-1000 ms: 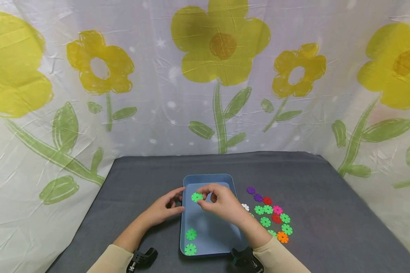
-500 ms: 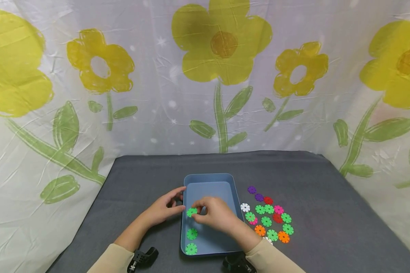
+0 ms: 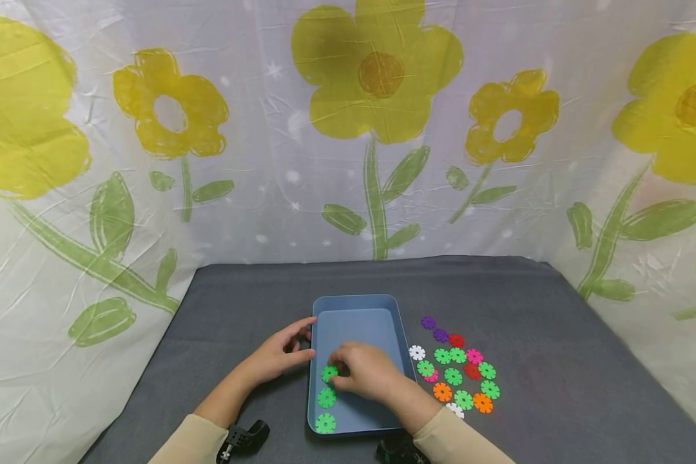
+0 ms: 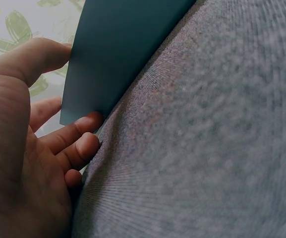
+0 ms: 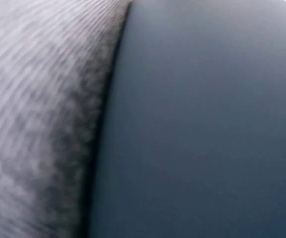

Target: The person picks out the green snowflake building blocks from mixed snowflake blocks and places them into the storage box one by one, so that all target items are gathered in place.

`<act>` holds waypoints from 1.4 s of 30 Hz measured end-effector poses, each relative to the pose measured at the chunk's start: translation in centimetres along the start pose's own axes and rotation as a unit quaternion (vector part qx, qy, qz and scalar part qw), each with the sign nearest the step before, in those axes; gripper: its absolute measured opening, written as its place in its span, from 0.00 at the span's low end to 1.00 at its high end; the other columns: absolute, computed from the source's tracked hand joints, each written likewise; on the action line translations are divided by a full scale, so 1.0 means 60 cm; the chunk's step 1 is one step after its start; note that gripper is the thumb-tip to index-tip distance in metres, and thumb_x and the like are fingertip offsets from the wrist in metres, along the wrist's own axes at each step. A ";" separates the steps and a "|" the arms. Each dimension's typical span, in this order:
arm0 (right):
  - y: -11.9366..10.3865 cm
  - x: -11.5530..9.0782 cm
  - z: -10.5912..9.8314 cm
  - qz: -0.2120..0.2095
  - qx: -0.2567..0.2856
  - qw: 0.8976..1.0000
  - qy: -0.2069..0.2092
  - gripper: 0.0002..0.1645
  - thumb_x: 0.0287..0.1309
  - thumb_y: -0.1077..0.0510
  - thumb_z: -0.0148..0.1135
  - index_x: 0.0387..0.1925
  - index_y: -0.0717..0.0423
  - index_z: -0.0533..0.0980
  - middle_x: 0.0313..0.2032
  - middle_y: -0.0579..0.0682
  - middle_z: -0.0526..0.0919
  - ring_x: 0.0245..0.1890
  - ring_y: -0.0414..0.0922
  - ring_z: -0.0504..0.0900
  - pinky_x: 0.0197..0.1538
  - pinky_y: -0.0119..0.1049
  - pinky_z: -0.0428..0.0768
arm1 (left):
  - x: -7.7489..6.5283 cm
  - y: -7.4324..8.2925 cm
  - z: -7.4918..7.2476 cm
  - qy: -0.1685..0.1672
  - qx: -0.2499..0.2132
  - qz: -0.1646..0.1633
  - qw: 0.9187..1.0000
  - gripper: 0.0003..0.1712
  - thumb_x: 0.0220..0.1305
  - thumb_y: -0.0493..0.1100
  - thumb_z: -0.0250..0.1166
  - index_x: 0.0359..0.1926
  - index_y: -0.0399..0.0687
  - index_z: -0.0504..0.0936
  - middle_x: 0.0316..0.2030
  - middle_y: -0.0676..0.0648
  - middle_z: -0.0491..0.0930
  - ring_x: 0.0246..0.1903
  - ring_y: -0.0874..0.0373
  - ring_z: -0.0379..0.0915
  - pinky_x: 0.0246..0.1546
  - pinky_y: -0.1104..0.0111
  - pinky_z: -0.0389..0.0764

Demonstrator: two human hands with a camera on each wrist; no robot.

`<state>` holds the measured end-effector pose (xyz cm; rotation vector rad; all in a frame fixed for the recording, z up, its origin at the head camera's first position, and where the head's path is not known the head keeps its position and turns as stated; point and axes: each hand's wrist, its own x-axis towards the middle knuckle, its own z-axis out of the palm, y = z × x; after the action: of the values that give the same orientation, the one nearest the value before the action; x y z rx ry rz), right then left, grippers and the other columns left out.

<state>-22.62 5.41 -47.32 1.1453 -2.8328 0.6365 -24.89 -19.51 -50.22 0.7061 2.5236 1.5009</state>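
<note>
A shallow blue tray (image 3: 356, 323) lies on the dark cloth. My left hand (image 3: 278, 354) touches its left side with thumb and fingertips; in the left wrist view the fingers of this hand (image 4: 28, 129) rest loosely against the tray wall (image 4: 123, 44). Inside the tray, my right hand (image 3: 368, 374) pinches a green snowflake disc (image 3: 328, 373) low over the tray floor. Two more green snowflake discs (image 3: 326, 397) lie in a column toward the near left corner. The right wrist view holds only the tray's outer wall (image 5: 197, 124) and cloth, with the hand out of sight.
Right of the tray lie several loose snowflake discs (image 3: 453, 376) in green, red, pink, orange, white and purple. A grey cloth (image 3: 255, 290) covers the table. Behind it hangs a curtain (image 3: 255, 193) printed with yellow flowers.
My right hand has moved toward me along the tray's left side with the green snowflake disc and lowered it just beyond the other two. The left hand stays at the tray's edge.
</note>
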 end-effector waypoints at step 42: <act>0.033 -0.051 -0.150 0.021 0.115 0.991 0.066 0.22 0.69 0.56 0.67 0.62 0.50 0.78 0.39 0.36 0.75 0.22 0.37 0.66 0.28 0.34 0.70 | -0.001 0.002 0.000 0.002 0.008 -0.007 1.000 0.39 0.71 0.46 0.68 0.77 0.41 0.63 0.54 0.40 0.74 0.32 0.57 0.67 0.32 0.68 0.70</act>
<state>-22.89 12.09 -40.27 1.0299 -2.7326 1.0228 -24.78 -19.48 -50.11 0.6878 2.5407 1.4797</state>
